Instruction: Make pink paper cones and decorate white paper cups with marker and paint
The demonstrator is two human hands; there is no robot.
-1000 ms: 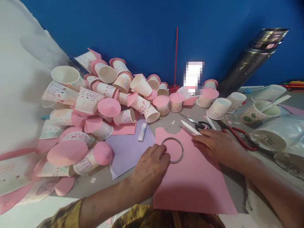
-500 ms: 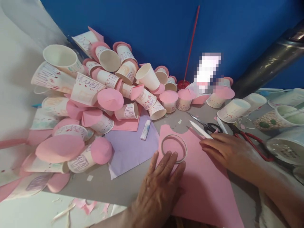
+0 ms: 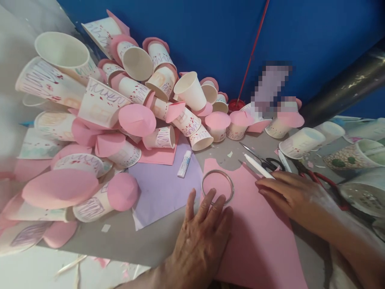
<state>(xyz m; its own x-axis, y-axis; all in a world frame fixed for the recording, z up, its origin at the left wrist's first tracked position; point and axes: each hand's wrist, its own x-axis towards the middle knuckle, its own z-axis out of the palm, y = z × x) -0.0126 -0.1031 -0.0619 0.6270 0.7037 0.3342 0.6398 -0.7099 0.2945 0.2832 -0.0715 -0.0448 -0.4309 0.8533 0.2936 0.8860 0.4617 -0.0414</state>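
My left hand [image 3: 201,233] lies palm down on a sheet of pink paper [image 3: 264,241], its fingers spread. Its middle fingertips rest on the lower edge of a thin round ring [image 3: 219,170], which lies flat on the paper. At the paper's right edge, my right hand [image 3: 297,198] has a white pen [image 3: 257,165] between its fingers. The pen points up and left; its rear end is hidden by the fingers. Beyond that hand are black-handled scissors [image 3: 270,163] and a red-handled tool [image 3: 327,184]. A glue stick [image 3: 184,163] lies on purple paper [image 3: 162,196].
White paper cups [image 3: 189,92] with drawings and pink paper tops [image 3: 136,120] are heaped along the left and back. More cups [image 3: 301,142] stand or lie at the right. A red stick [image 3: 251,56] leans against a blue wall [image 3: 195,24]. Paper scraps [image 3: 106,228] dot the table.
The view has shifted slightly. My left hand's fingers have spread wider, with the forefinger side lifted a little apart around the ring. My right hand stays with the pen.
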